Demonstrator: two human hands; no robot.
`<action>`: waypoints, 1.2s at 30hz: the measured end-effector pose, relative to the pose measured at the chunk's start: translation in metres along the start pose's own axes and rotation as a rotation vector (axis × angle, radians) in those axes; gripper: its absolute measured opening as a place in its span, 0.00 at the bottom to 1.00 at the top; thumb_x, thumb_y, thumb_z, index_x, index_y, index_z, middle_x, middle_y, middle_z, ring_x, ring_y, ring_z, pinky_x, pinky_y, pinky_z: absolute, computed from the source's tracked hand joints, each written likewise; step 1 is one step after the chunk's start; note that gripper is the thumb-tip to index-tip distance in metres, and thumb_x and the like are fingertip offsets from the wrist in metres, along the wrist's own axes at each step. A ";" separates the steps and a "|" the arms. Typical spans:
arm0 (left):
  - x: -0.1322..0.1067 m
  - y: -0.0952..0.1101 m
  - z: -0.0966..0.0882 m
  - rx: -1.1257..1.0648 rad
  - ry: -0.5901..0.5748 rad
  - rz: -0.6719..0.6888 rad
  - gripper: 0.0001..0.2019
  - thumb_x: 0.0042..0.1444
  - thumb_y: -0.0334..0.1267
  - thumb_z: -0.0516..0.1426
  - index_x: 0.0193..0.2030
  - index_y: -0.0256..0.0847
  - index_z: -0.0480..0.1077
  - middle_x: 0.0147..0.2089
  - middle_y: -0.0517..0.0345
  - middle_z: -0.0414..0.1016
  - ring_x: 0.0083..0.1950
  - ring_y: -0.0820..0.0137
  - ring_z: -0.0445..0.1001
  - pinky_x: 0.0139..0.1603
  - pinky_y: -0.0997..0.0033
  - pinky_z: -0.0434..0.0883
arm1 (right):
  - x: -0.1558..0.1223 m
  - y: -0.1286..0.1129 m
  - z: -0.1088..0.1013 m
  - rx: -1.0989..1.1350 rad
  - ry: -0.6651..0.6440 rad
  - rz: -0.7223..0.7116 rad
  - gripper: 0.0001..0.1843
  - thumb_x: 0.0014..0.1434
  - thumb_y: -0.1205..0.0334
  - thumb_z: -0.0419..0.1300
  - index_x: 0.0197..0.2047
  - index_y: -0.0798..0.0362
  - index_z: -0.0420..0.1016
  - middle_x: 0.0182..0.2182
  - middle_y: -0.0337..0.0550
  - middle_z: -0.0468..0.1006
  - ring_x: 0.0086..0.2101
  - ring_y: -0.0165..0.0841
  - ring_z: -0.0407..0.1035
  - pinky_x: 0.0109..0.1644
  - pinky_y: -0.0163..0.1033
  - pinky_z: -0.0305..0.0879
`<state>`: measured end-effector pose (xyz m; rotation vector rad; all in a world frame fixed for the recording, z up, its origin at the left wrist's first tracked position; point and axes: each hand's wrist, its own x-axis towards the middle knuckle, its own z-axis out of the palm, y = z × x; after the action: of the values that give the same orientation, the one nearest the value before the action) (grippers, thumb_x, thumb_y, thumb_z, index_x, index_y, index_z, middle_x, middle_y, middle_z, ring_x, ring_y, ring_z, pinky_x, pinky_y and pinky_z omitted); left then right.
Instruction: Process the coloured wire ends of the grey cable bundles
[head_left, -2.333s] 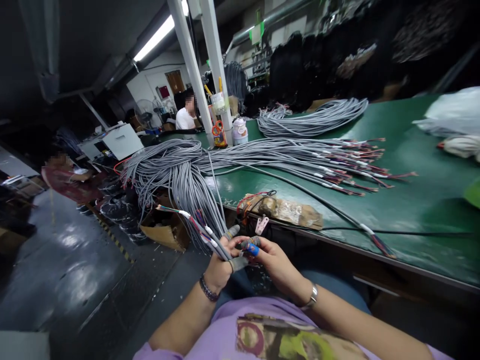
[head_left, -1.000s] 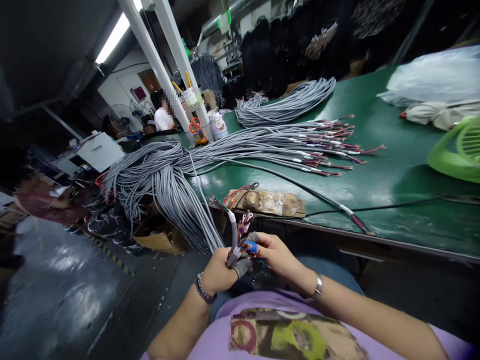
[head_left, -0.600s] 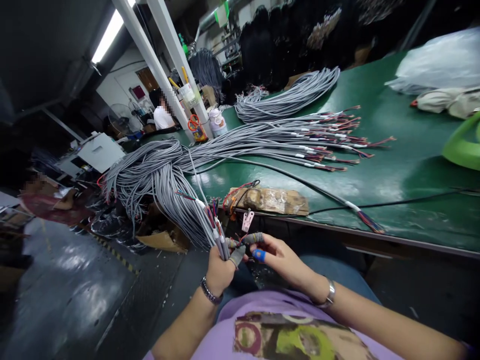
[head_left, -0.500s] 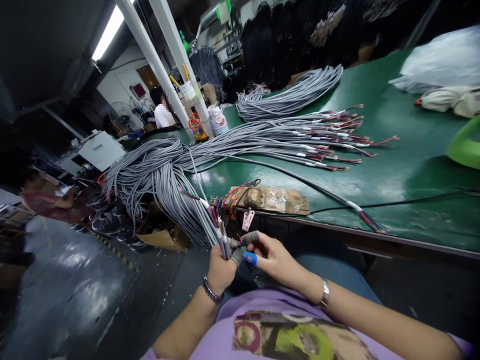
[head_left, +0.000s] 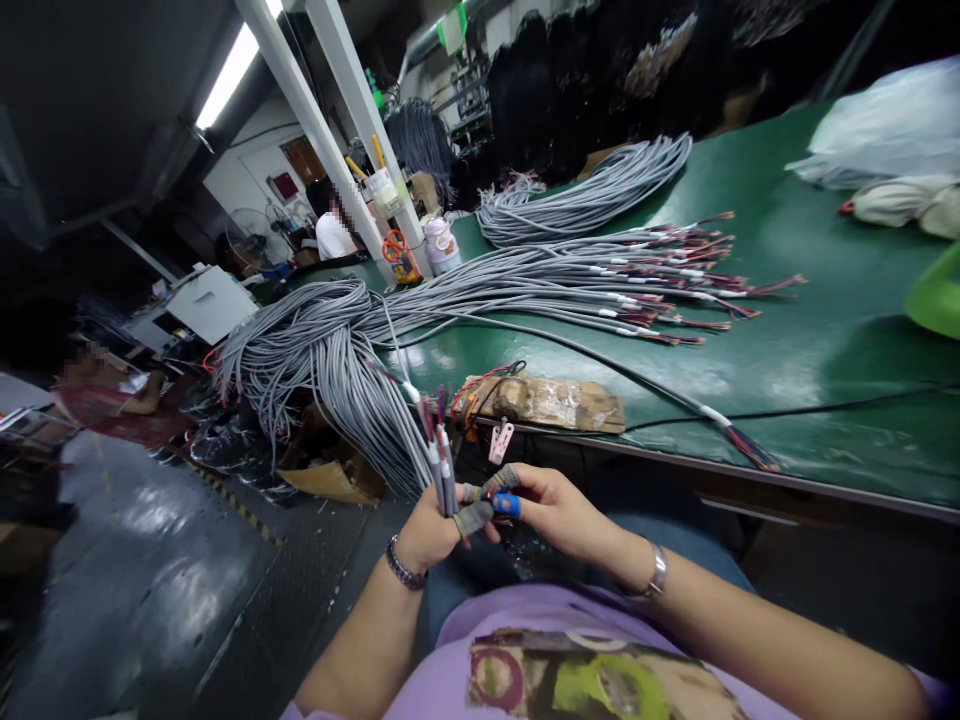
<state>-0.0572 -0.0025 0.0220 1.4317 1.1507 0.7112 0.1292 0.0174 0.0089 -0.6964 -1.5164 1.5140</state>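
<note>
Grey cable heap (head_left: 322, 345) drapes off table (head_left: 825, 340) beyond left hand (head_left: 426, 528) | it grips cable ends (head_left: 442, 468) | right hand (head_left: 556, 512) pinches them

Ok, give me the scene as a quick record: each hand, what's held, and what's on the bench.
left hand: closed around a few grey cables, stripped coloured ends pointing up
right hand: wears finger cots, a blue cot among them, tips at the left thumb; grip unclear
bench: green, holds a long cable bundle that drapes off its end
second bundle: farther back, apart
near edge: brown taped block
black cable: runs across the bench
co-worker: far back, white top
</note>
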 end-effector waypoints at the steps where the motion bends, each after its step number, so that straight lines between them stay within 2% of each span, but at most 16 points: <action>1: 0.001 0.002 -0.002 0.026 -0.043 -0.015 0.19 0.50 0.52 0.60 0.31 0.33 0.75 0.23 0.53 0.76 0.19 0.76 0.65 0.19 0.79 0.62 | 0.000 -0.002 -0.001 -0.050 -0.003 -0.014 0.10 0.52 0.55 0.62 0.28 0.54 0.76 0.25 0.40 0.74 0.28 0.31 0.66 0.34 0.36 0.63; 3: 0.002 0.007 -0.003 0.064 -0.118 -0.030 0.19 0.49 0.52 0.61 0.29 0.33 0.75 0.22 0.54 0.75 0.18 0.77 0.63 0.18 0.79 0.61 | 0.000 -0.006 -0.003 -0.105 -0.007 -0.022 0.10 0.50 0.55 0.63 0.27 0.54 0.77 0.26 0.40 0.74 0.29 0.32 0.66 0.35 0.36 0.63; 5: 0.004 0.011 -0.001 0.065 -0.143 -0.025 0.19 0.48 0.51 0.62 0.30 0.33 0.76 0.22 0.54 0.75 0.18 0.76 0.64 0.19 0.78 0.61 | -0.001 -0.009 -0.004 -0.070 -0.025 0.001 0.11 0.49 0.54 0.64 0.28 0.54 0.76 0.26 0.40 0.75 0.29 0.32 0.67 0.34 0.37 0.64; 9: 0.006 0.020 0.007 0.019 -0.074 0.050 0.17 0.45 0.49 0.64 0.31 0.34 0.78 0.25 0.55 0.76 0.24 0.73 0.69 0.24 0.77 0.65 | -0.001 -0.012 -0.003 0.144 -0.025 0.115 0.14 0.46 0.52 0.67 0.29 0.54 0.72 0.22 0.38 0.75 0.25 0.31 0.68 0.31 0.37 0.64; 13: 0.008 0.026 0.013 0.017 -0.044 0.082 0.14 0.45 0.46 0.65 0.30 0.35 0.77 0.26 0.55 0.76 0.27 0.70 0.73 0.30 0.73 0.69 | -0.002 -0.012 -0.004 0.193 0.007 0.146 0.16 0.45 0.51 0.67 0.28 0.54 0.70 0.20 0.38 0.75 0.24 0.31 0.68 0.30 0.37 0.63; 18: 0.009 0.025 0.012 0.040 -0.032 -0.002 0.14 0.47 0.46 0.64 0.31 0.34 0.75 0.23 0.54 0.76 0.23 0.71 0.72 0.22 0.76 0.65 | 0.000 -0.009 -0.010 0.194 0.015 0.120 0.17 0.46 0.50 0.67 0.28 0.54 0.70 0.21 0.39 0.76 0.23 0.31 0.67 0.28 0.35 0.60; 21: 0.010 0.021 0.014 0.019 0.064 0.008 0.14 0.48 0.46 0.63 0.28 0.34 0.74 0.22 0.55 0.75 0.22 0.72 0.71 0.20 0.77 0.62 | 0.002 -0.010 -0.011 0.172 0.040 0.105 0.17 0.44 0.50 0.68 0.27 0.54 0.70 0.21 0.38 0.75 0.22 0.29 0.65 0.27 0.35 0.60; 25: 0.012 0.016 0.023 -0.168 0.321 0.062 0.13 0.47 0.44 0.64 0.26 0.35 0.71 0.20 0.57 0.73 0.21 0.73 0.71 0.18 0.79 0.60 | 0.000 -0.011 -0.008 0.145 0.049 0.023 0.17 0.50 0.47 0.63 0.29 0.54 0.71 0.24 0.41 0.76 0.26 0.32 0.67 0.30 0.36 0.63; 29: 0.012 0.012 0.030 -0.295 0.497 0.101 0.11 0.45 0.40 0.65 0.26 0.36 0.70 0.18 0.61 0.72 0.20 0.75 0.69 0.18 0.80 0.59 | -0.005 -0.008 -0.004 -0.094 0.110 -0.121 0.16 0.53 0.49 0.61 0.27 0.54 0.75 0.28 0.43 0.75 0.29 0.32 0.67 0.33 0.36 0.63; 32: 0.010 0.010 0.032 -0.304 0.520 0.101 0.10 0.44 0.39 0.64 0.26 0.36 0.70 0.18 0.61 0.71 0.19 0.75 0.69 0.18 0.80 0.59 | -0.004 -0.005 -0.002 -0.067 0.089 -0.101 0.15 0.54 0.49 0.60 0.28 0.54 0.73 0.28 0.43 0.76 0.30 0.32 0.67 0.34 0.36 0.63; 36: 0.008 0.008 0.032 -0.243 0.487 0.085 0.10 0.46 0.39 0.64 0.25 0.35 0.70 0.18 0.60 0.71 0.19 0.74 0.69 0.18 0.80 0.60 | 0.002 -0.001 0.001 0.155 0.004 0.062 0.16 0.52 0.48 0.62 0.32 0.54 0.70 0.27 0.41 0.76 0.30 0.32 0.69 0.34 0.37 0.63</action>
<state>-0.0234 -0.0062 0.0222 1.1359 1.3202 1.2630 0.1281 0.0183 0.0104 -0.6603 -1.3692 1.6562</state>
